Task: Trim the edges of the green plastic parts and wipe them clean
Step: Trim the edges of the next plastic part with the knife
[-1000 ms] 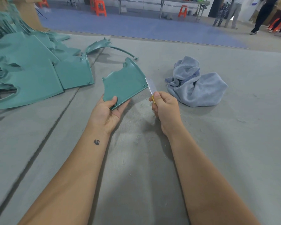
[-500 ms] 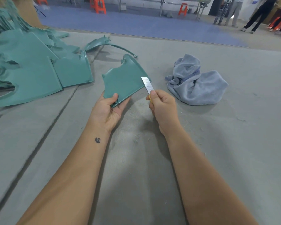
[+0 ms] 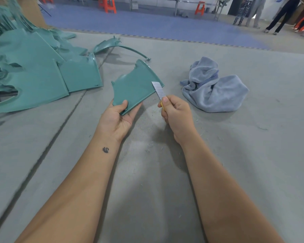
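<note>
Trimming is under way and, by the look of it, far from finished: fine shavings lie scattered on the grey mat (image 3: 253,155), while a large pile of green parts (image 3: 33,76) waits at the left and the blue-grey cloth (image 3: 216,88) lies untouched, so wiping appears not yet begun. The left hand (image 3: 118,118) grips the near corner of one green plastic part (image 3: 135,85), thumb curled on top. The right hand (image 3: 175,113) is closed round a snap-off utility blade (image 3: 158,90), whose tip meets the part's right edge.
</note>
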Demonstrator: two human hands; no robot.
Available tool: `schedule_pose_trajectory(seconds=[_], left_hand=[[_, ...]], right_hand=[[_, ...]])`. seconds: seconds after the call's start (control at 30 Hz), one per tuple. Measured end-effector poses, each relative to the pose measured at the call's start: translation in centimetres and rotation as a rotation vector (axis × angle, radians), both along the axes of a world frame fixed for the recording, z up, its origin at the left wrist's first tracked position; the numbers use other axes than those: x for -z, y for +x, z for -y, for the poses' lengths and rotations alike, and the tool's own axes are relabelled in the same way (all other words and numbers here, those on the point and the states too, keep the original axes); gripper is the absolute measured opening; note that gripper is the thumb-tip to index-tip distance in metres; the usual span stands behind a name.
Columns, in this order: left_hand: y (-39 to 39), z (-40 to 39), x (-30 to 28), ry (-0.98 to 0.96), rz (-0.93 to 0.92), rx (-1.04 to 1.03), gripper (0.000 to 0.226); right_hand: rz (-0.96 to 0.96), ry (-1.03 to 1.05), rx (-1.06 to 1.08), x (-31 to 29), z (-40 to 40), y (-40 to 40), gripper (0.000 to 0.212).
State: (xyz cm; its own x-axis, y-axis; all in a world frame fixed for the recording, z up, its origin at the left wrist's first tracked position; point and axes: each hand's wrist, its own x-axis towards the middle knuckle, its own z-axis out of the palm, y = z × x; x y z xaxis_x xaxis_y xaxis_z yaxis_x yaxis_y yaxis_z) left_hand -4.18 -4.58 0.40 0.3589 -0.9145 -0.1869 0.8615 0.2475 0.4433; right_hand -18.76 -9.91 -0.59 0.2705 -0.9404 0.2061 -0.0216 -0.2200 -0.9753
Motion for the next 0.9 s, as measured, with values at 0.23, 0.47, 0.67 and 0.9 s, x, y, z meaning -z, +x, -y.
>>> schedule_pose_trajectory(seconds=[0.23, 0.47, 0.67, 0.9], left_hand=[[0.1, -0.1, 0.0, 0.011, -0.014, -0.008, 0.035], [0.0, -0.1, -0.1, -0.007, -0.009, 0.003, 0.028], [0.3, 0.2, 0.1, 0.002, -0.016, 0.032, 0.032], [-1.2, 0.4, 0.2, 0.091, 0.517, 0.048, 0.028]], right_hand=[[-0.003, 0.005, -0.02, -0.1, -0.1, -0.1, 0.034], [-0.106, -0.026, -0.138, -0.2, -0.9, 0.4, 0.034], [0.156, 0.12, -0.038, -1.0, -0.8, -0.3, 0.034], [0.157, 0.188, 0.01, -1.3, -0.8, 0.1, 0.039]])
